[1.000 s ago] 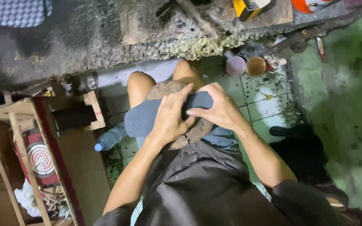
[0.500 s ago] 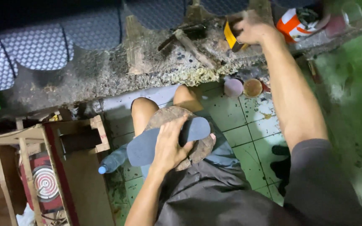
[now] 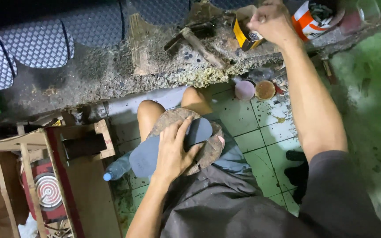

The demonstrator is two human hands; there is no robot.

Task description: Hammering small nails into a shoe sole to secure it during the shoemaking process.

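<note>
Both hands are busy, each at a different place. His left hand (image 3: 173, 152) lies flat with fingers spread on a dark grey shoe sole (image 3: 169, 145), pressing it on a round worn pad (image 3: 206, 147) that rests on his lap. One second ago the right hand (image 3: 272, 20) was also on this sole; now it has gone up to the workbench (image 3: 111, 75) and is closed around something small at the mouth of a yellow and black tin (image 3: 243, 33). What the fingers pinch I cannot tell. So the sole is now kept in place by one hand only, and it did not move much from its place on the pad.

Beyond the tin, on the same bench, stands an orange and white can (image 3: 311, 20), and left of the tin lies a hammer (image 3: 195, 39) and then patterned sole sheets (image 3: 36, 44). The bench edge is crusted with dried glue. Below the bench edge, two small round pots (image 3: 255, 90) stand on the tiled floor (image 3: 265, 128). A plastic bottle (image 3: 117, 167) lies just left of the sole, near a wooden frame (image 3: 27, 176). Free room is mostly on the floor at the right.
</note>
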